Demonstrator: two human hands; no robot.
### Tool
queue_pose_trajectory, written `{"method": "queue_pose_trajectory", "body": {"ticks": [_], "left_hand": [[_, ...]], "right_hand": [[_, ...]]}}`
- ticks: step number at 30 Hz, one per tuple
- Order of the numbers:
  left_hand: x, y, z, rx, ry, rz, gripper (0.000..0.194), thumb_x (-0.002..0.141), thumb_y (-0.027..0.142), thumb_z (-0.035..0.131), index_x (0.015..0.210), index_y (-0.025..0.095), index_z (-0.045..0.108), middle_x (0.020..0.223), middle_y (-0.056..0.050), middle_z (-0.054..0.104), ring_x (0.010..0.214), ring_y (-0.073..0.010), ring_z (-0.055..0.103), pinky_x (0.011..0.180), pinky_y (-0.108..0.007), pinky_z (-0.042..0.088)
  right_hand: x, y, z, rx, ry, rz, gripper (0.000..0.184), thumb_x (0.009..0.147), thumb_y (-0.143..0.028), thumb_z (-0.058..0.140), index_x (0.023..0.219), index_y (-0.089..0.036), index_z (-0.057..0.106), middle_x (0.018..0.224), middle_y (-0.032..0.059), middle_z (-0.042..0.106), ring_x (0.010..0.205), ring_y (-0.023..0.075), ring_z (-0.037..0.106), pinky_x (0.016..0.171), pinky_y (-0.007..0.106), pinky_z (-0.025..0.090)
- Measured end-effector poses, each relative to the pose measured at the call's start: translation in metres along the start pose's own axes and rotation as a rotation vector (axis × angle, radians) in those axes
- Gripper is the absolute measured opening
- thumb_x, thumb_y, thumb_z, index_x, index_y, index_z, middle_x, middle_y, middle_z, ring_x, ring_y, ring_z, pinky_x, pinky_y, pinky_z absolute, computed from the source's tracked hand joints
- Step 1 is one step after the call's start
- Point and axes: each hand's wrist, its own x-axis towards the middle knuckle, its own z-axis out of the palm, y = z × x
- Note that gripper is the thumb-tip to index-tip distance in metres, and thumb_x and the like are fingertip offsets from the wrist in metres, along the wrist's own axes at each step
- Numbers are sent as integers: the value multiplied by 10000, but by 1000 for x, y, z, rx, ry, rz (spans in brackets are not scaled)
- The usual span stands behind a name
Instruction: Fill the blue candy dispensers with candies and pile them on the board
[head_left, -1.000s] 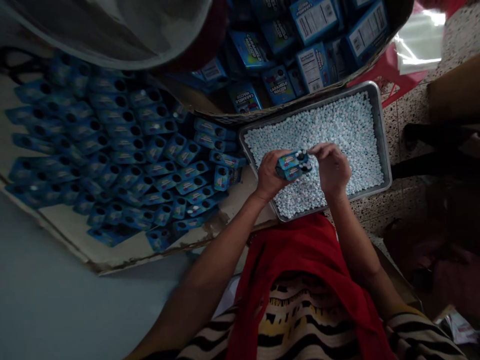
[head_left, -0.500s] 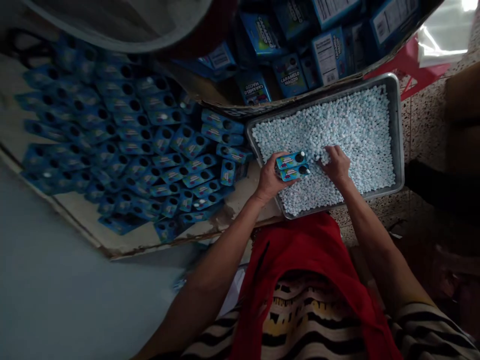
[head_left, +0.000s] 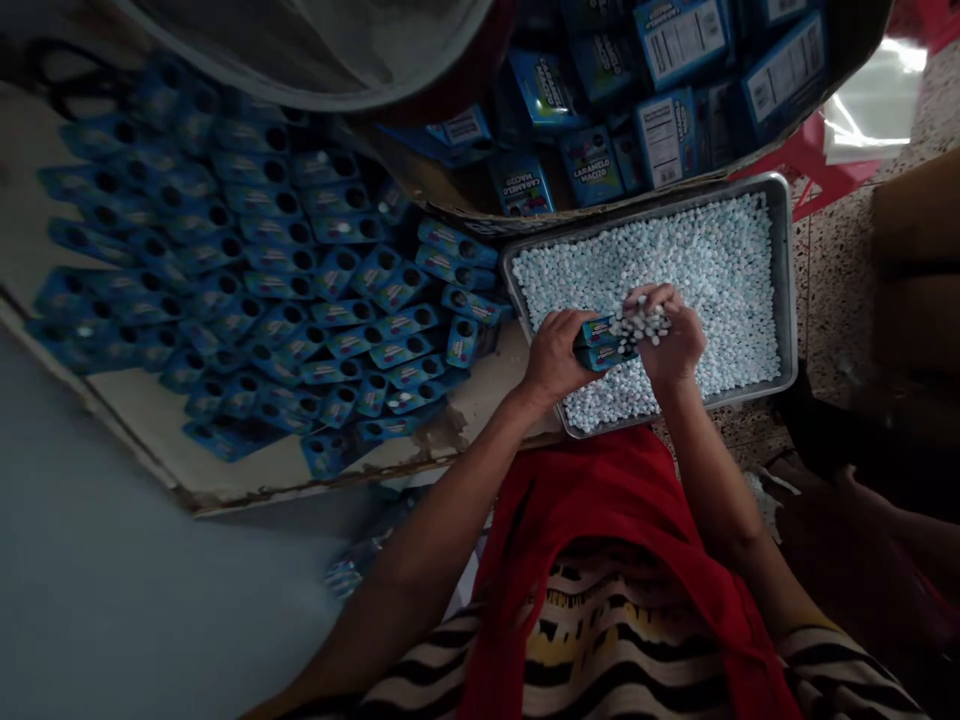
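Two small blue candy boxes [head_left: 598, 356], side by side, are gripped in my left hand [head_left: 559, 358] over the left part of a metal tray [head_left: 785, 290]. Small round white and pale-blue candies [head_left: 712, 270] fill the tray. My right hand [head_left: 679, 340] is cupped, palm turned up, around a handful of candies [head_left: 643, 322]. That handful is right at the boxes' tops and hides their openings. A few of its candies sit at the box edge.
Many blue boxes with round holes [head_left: 345, 340] stand packed on the worn table [head_left: 142, 400] to the left. A carton [head_left: 600, 212] of blue boxes lies beyond the tray, beside a large round container [head_left: 330, 95]. Black scissors [head_left: 71, 75] are at upper left. Another person's arm [head_left: 885, 515] shows at right.
My right hand has scooped candies out of the tray, turned palm up and moved left to the boxes. The boxes shifted slightly right and down. Another person's arm has appeared at right.
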Motion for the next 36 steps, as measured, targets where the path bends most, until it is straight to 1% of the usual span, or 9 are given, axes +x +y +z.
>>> {"method": "queue_pose_trajectory", "body": {"ticks": [6,12,16,18,21,23,29,32,36], "left_hand": [[4,1,8,13,151,-114,749,588,289,987,1249,259,637,1192,-68,737,1109,-338,699,966,-458,567],[5,-7,2,-73,63,-30,725,628,368,977,1267,260,652,1223,-68,743,1149,-322,723,1014,-443,583],[-1,-21,-1,-178,59,-16,741,664,492,969,1292,265,647,1262,-79,752,1166,-320,738,1024,-467,603],[-4,-26,2,-242,78,-15,757,671,573,958,1287,262,646,1251,-79,758,1148,-309,753,1014,-461,618],[-12,-30,8,-296,143,-51,786,693,637,937,1308,256,627,1286,-87,750,1165,-293,758,1030,-441,625],[-19,-32,11,-329,68,-51,805,698,649,935,1325,258,617,1310,-89,748,1180,-286,759,1045,-428,624],[-36,-35,17,-373,-3,-147,958,640,630,989,1376,254,506,1320,-126,728,1195,-294,759,1042,-432,630],[-39,-33,19,-364,-2,-145,1070,601,587,1026,1437,276,435,1395,-150,675,1313,-326,705,1127,-490,589],[-43,-25,16,-406,-59,-96,1067,613,601,1012,1448,250,448,1474,-174,616,1404,-354,635,1207,-511,528]], "right_hand": [[-10,12,2,-84,-81,-93,173,773,-422,648,703,-269,693,965,66,714,1008,269,641,1004,443,531],[-16,2,-29,-187,56,-213,249,890,-437,573,723,-276,662,991,55,719,1075,270,671,1097,478,500],[19,11,-85,-736,182,-305,165,911,-427,664,942,-278,725,1073,53,704,1100,265,643,1116,500,494],[47,20,-100,-1100,173,-346,340,918,-495,697,1166,-264,731,1301,108,672,1292,317,580,1173,553,451],[82,40,-96,-1423,105,-358,601,931,-607,702,1406,-243,648,1585,166,529,1512,404,406,1224,623,374],[88,56,-83,-1481,87,-343,607,953,-611,681,1433,-243,635,1601,170,521,1530,422,380,1225,624,361],[48,78,-70,-1254,13,-183,228,969,-448,660,1025,-243,744,1157,127,707,1193,318,632,1044,444,497],[31,71,-78,-790,125,6,228,876,-475,748,863,-250,713,852,35,687,857,217,653,771,334,519],[16,52,-77,-32,87,313,278,782,-493,789,853,-238,701,734,-1,681,612,135,555,478,246,358]]}}
